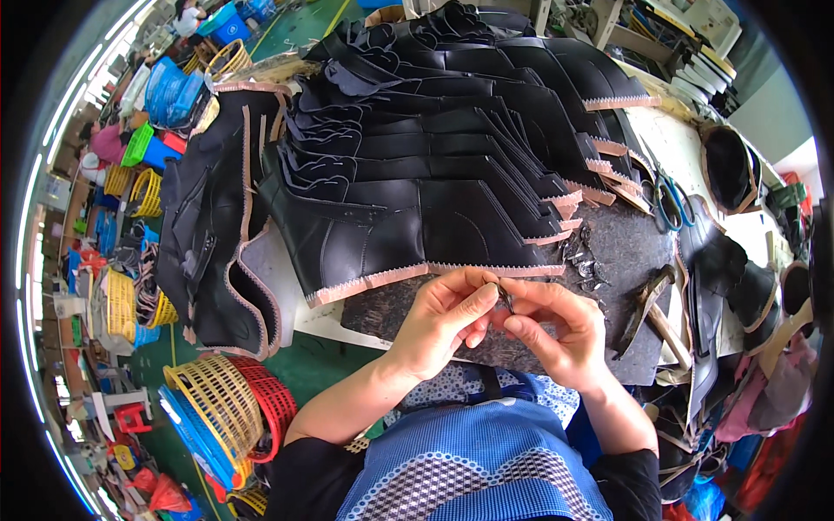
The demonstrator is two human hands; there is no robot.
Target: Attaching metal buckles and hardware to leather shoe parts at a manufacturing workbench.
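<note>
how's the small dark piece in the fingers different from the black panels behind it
Size: the small dark piece is tiny, while each of the black panels is broad.
Pose: the small dark piece is held up between the left hand and right hand; the black panels lie overlapping in a pile.
Edge: the front black panels show pinkish zigzag edging; none is visible on the small dark piece.
Both are dark.

I can't ID the small dark piece point(506, 299) at the fingertips of the left hand point(445, 314) and right hand point(565, 332): too small, partly covered by fingers. Black panels point(473, 221) overlap, so I only get strips of most of them. Apron point(473, 469) runs off my bottom edge, and the far background person point(187, 17) is too tiny for me to read.
</note>
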